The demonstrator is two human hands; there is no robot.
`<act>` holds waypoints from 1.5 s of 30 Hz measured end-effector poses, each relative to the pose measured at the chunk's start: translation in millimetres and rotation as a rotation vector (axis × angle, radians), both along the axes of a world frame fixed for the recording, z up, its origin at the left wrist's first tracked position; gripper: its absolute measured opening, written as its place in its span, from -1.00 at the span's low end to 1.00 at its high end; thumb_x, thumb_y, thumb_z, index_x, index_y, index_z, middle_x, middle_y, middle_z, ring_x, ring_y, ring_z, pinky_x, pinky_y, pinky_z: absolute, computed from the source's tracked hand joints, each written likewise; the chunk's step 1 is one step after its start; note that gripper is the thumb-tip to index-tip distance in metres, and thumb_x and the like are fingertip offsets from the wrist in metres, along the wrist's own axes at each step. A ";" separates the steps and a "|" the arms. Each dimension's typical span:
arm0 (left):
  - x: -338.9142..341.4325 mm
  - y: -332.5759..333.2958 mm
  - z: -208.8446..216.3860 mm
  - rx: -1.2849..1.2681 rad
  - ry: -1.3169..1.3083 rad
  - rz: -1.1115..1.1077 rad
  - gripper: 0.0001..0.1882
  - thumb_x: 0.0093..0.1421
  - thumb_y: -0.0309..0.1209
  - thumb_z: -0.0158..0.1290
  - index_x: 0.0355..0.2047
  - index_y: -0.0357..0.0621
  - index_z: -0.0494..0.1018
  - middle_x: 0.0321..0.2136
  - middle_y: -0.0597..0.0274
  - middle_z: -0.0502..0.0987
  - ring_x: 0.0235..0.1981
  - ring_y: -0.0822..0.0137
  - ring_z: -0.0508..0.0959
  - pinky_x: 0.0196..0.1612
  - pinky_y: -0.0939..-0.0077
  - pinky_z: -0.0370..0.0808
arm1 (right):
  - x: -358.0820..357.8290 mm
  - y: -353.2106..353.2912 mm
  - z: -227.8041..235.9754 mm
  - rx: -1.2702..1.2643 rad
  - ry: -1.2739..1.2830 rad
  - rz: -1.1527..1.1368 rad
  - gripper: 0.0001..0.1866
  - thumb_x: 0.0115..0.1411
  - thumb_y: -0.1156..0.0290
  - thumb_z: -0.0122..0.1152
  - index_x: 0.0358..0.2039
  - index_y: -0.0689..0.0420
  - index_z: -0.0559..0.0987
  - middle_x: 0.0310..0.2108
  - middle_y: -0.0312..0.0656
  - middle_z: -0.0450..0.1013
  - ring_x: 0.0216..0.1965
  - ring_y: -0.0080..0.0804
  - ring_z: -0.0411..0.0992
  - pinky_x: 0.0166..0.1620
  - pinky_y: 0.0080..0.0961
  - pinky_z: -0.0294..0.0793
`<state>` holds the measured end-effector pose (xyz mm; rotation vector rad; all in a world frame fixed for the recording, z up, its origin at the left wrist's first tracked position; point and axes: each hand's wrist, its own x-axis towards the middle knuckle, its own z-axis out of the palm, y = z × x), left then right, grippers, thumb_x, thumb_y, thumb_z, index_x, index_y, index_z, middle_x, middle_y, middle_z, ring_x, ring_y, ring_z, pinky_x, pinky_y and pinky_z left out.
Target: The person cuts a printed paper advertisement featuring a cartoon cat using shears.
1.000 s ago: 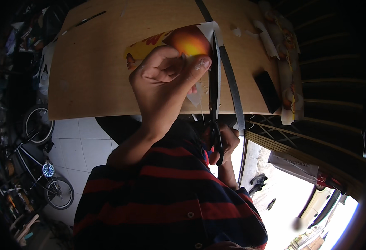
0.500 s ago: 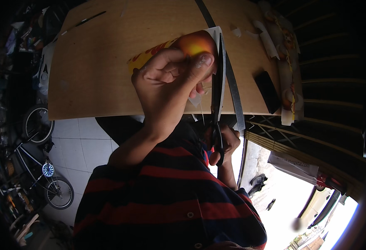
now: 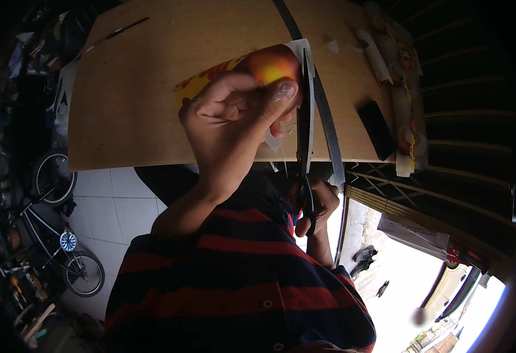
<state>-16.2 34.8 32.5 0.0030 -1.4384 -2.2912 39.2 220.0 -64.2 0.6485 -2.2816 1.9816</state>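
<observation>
My left hand (image 3: 237, 115) is closed on a printed sheet (image 3: 274, 63), yellow, orange and dark red with a white edge, with the thumb on top. The sheet curves up above the table. Large black-handled scissors (image 3: 307, 120) point away from me along the sheet's right edge, their long blades slightly apart near the sheet. My right hand (image 3: 321, 203) grips the scissors' handles below the table's near edge. A small pale scrap (image 3: 274, 143) shows under my left hand; whether it joins the sheet I cannot tell.
On the wooden table (image 3: 134, 112) a dark flat metal strip (image 3: 328, 126) runs just right of the scissors. Farther right lie a black phone (image 3: 376, 129) and printed rolls (image 3: 408, 100). A thin dark tool (image 3: 119, 30) lies far left. A bicycle (image 3: 64, 235) stands on the left.
My left hand and the sheet have shifted slightly left. The scissors' blades have moved a little left too; my right hand stays almost in place.
</observation>
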 end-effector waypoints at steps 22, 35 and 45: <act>4.4 -3.0 7.2 -0.140 -0.076 -0.075 -0.86 0.03 -0.52 0.15 -0.52 -0.31 0.40 -0.68 0.22 0.48 -0.75 0.63 0.39 -0.73 0.79 0.29 | -4.6 15.1 6.0 -0.006 -0.040 -0.006 -0.13 -0.42 -0.49 0.13 -0.57 0.23 0.46 -0.79 -0.37 0.31 -0.76 -0.59 0.29 -0.66 -0.70 0.20; 3.7 -1.7 11.4 -0.136 -0.070 -0.093 -0.84 0.03 -0.50 0.16 -0.54 -0.29 0.39 -0.69 0.19 0.48 -0.76 0.64 0.39 -0.75 0.80 0.28 | -5.5 19.0 7.4 -0.032 -0.036 0.012 -0.14 -0.42 -0.48 0.14 -0.58 0.22 0.47 -0.77 -0.36 0.33 -0.76 -0.59 0.29 -0.66 -0.70 0.20; 4.8 -1.0 15.9 -0.175 -0.096 -0.115 -0.88 0.04 -0.54 0.12 -0.54 -0.30 0.39 -0.65 0.17 0.48 -0.75 0.59 0.37 -0.68 0.79 0.25 | -4.6 25.3 5.0 0.009 -0.010 -0.008 -0.15 -0.35 -0.49 0.10 -0.60 0.23 0.47 -0.75 -0.32 0.36 -0.75 -0.55 0.34 -0.64 -0.70 0.25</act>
